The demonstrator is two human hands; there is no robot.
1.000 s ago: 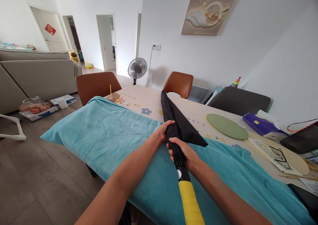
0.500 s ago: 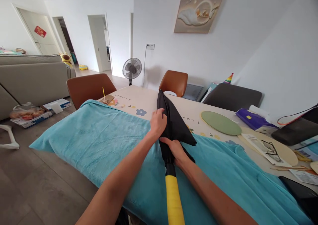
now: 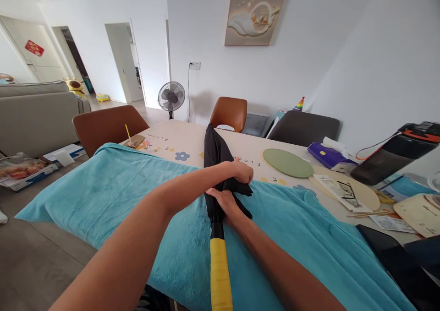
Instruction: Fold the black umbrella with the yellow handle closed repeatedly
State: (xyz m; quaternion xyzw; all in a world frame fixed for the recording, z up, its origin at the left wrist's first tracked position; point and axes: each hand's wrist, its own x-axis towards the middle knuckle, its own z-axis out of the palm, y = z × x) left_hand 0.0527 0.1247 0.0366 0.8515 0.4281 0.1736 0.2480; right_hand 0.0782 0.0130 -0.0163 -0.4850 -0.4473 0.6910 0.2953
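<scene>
A black folded umbrella (image 3: 212, 148) lies lengthwise in front of me, its tip pointing away and its yellow-wrapped handle (image 3: 220, 270) toward me. My left hand (image 3: 243, 171) crosses over the umbrella to its right side, fingers closed on a loose flap of the black cloth. Lower down, my right hand (image 3: 225, 203) grips the gathered cloth just above the handle, with its thumb on top and the other fingers mostly hidden. Beneath the umbrella spreads a turquoise blanket (image 3: 144, 178).
The blanket covers the near part of a pale flower-print table (image 3: 185, 134). On the right are a green oval mat (image 3: 288, 163), a purple tissue pack (image 3: 328, 155), glasses (image 3: 347, 190), a dark bottle (image 3: 385, 157) and a black phone-like slab (image 3: 388, 251). Chairs stand around the far side.
My left hand has moved from the umbrella's left side across to its right, onto the loose flap. My right hand keeps its hold. The view has turned slightly right.
</scene>
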